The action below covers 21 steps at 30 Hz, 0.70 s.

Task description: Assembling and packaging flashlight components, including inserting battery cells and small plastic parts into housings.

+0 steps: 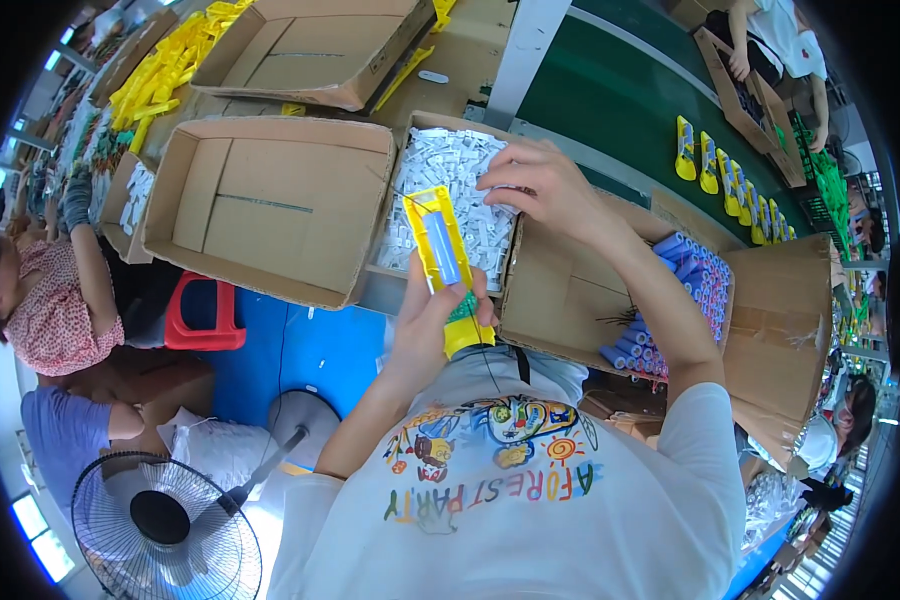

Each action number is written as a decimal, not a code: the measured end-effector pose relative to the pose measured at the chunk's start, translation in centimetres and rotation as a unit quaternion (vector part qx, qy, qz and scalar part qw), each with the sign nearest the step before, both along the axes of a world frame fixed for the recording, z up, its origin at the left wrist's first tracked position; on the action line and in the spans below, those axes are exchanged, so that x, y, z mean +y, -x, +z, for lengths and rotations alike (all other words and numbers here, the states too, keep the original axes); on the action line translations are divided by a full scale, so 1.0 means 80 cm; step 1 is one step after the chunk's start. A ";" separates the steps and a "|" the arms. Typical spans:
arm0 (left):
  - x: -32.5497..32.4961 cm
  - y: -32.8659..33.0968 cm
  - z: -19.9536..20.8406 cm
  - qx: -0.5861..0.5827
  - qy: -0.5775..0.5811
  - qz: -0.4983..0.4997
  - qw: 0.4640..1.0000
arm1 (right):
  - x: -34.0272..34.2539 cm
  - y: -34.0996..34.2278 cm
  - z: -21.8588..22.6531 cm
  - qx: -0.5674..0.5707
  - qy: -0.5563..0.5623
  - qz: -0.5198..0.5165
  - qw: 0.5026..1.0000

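My left hand [432,318] is closed round the lower end of a yellow plastic housing [420,222], held tilted in front of my shirt. Inside the housing lies a blue cylindrical battery [440,247], with a green circuit board [462,308] below it and thin dark wires. Just beyond stands a carton compartment heaped with small white plastic parts [450,160]. Over the right side of that heap is my right hand [542,185], its fingers bent and drawn together. Whatever its fingertips hold is too small to make out.
A cardboard tray [270,210] stands left of the white parts. To the right, a carton holds stacked blue batteries [695,275]. Yellow housings [730,185] line a green conveyor [610,100]. Co-workers sit at left; a fan [165,520] and red stool [205,315] stand nearby.
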<state>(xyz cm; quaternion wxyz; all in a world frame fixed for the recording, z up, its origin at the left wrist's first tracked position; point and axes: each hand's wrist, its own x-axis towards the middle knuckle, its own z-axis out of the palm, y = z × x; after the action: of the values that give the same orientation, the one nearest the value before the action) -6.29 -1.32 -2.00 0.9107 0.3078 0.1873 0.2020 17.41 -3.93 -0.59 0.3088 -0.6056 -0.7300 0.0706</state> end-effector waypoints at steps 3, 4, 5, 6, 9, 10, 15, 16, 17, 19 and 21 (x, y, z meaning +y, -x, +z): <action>-0.002 -0.003 0.001 -0.028 -0.006 -0.032 0.999 | -0.014 0.006 0.004 0.047 -0.003 -0.006 0.999; -0.003 -0.004 -0.001 -0.028 -0.008 -0.031 0.999 | -0.017 0.007 0.005 0.090 -0.006 0.001 0.996; -0.003 -0.004 -0.004 -0.047 0.009 -0.037 0.998 | -0.020 0.009 0.006 0.090 -0.007 0.002 0.996; -0.004 -0.006 -0.006 -0.067 0.027 -0.043 0.996 | -0.024 0.010 0.007 0.122 -0.002 0.006 0.992; -0.005 -0.009 -0.007 -0.055 0.036 -0.058 0.996 | -0.032 0.019 0.010 0.201 0.015 0.010 0.979; -0.007 -0.010 -0.006 -0.054 0.036 -0.057 0.996 | -0.033 0.023 0.011 0.248 0.029 0.009 0.968; -0.009 -0.014 -0.008 0.089 -0.190 -0.059 0.976 | -0.038 0.052 0.033 0.328 0.100 -0.033 0.939; -0.010 -0.014 -0.007 0.089 -0.190 -0.061 0.976 | -0.038 0.056 0.034 0.366 0.115 -0.055 0.922; -0.012 -0.014 -0.005 0.087 -0.198 -0.064 0.974 | -0.037 0.057 0.033 0.367 0.114 -0.057 0.921; -0.012 -0.015 -0.002 0.083 -0.206 -0.071 0.972 | -0.037 0.057 0.031 0.387 0.108 -0.135 0.906; -0.008 -0.015 -0.001 0.040 -0.197 -0.117 0.972 | -0.041 0.064 0.044 0.335 0.077 -0.172 0.923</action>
<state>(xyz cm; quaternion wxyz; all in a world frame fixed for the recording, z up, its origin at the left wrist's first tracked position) -5.08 -2.00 -2.10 0.8411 0.5092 0.1427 0.1141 12.30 -7.22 2.93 0.4951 -0.6851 -0.4606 0.2711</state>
